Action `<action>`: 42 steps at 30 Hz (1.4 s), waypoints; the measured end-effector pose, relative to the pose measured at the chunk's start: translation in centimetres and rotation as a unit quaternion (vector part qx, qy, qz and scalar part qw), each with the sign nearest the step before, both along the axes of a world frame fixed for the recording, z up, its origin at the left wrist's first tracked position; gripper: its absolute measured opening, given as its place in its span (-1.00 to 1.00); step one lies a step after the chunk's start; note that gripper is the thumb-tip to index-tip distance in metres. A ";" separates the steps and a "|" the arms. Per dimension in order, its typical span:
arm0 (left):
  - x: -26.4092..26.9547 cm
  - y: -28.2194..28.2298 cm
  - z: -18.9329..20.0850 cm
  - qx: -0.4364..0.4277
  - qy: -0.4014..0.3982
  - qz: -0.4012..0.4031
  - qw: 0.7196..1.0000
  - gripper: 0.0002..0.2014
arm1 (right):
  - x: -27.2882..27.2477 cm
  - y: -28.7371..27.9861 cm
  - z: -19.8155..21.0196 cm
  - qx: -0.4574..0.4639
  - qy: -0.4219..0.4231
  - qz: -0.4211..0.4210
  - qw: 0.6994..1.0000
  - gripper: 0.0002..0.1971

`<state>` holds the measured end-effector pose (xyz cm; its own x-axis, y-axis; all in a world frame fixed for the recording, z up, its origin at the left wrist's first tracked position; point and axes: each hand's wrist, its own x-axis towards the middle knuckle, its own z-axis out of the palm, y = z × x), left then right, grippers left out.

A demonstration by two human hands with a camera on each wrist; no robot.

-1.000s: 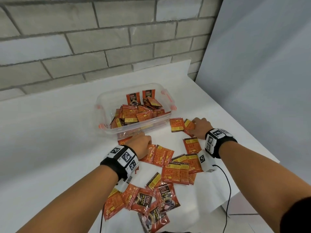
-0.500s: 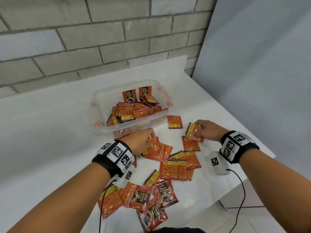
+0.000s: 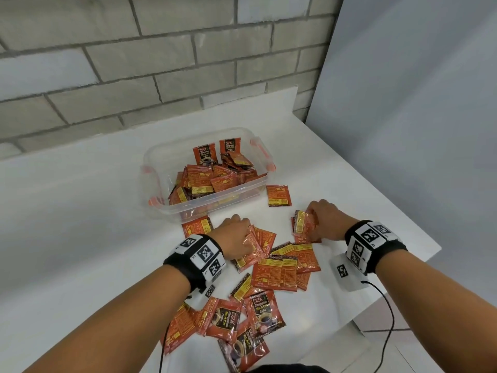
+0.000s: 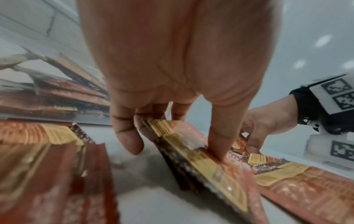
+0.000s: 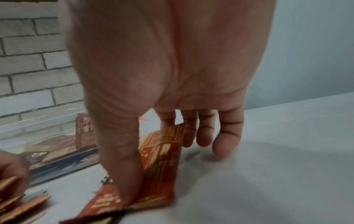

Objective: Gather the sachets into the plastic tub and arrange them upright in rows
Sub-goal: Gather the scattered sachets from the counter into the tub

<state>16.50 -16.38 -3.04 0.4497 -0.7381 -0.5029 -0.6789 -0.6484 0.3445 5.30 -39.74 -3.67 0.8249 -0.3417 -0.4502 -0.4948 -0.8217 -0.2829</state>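
Loads of room on the white bench [image 3: 80, 238], with the clear plastic tub [image 3: 156, 168] near the wall already half full of jumbled sachets [image 3: 207, 181]. Left hand [image 3: 236, 235] pinches a small stack [image 4: 191, 151] off the loose pile, while right hand [image 3: 325, 219] grips a sachet [image 3: 302, 224] beside it.

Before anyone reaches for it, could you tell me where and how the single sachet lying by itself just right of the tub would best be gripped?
The lone sachet lies flat on the table, clear of the tub, with nothing on it. Probably come from above and pinch its near short edge, thumb sliding under, since a flat packet offers no raised side.
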 end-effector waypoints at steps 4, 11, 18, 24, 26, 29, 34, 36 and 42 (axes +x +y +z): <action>0.1 0.1 0.0 -0.028 0.002 0.013 1.000 -0.57 | 0.9 -0.5 0.6 0.047 -0.046 -0.043 0.997 -0.56; 0.1 0.7 0.8 -0.056 0.010 0.028 0.998 -0.71 | 5.3 -0.9 1.9 0.165 -0.093 -0.135 0.973 -0.43; -0.2 0.8 2.1 -0.043 -0.027 0.041 0.998 -0.69 | 9.4 1.1 0.6 0.081 -0.003 -0.086 0.993 -0.25; 0.3 0.9 1.2 -0.086 -0.048 0.069 0.993 -0.76 | 9.1 1.2 0.4 0.014 0.032 -0.113 0.993 -0.29; 0.5 0.8 1.2 -0.105 -0.039 0.077 0.991 -0.74 | 8.6 1.2 0.6 0.039 0.009 -0.119 0.992 -0.39; 0.7 0.7 1.9 -0.115 -0.030 0.072 0.990 -0.70 | 7.6 1.4 1.5 0.079 -0.044 -0.112 0.990 -0.65; 1.6 1.2 4.6 -0.158 0.012 0.110 0.981 -0.70 | 5.9 2.6 4.8 0.140 -0.090 -0.114 0.979 -0.84; 2.2 1.5 6.0 -0.189 0.048 0.130 0.972 -0.78 | 5.2 3.1 6.6 0.156 -0.114 -0.111 0.975 -0.88; 6.0 2.7 9.3 -0.318 0.103 0.304 0.892 -0.85 | 7.1 5.0 10.4 0.238 -0.234 -0.127 0.934 -0.92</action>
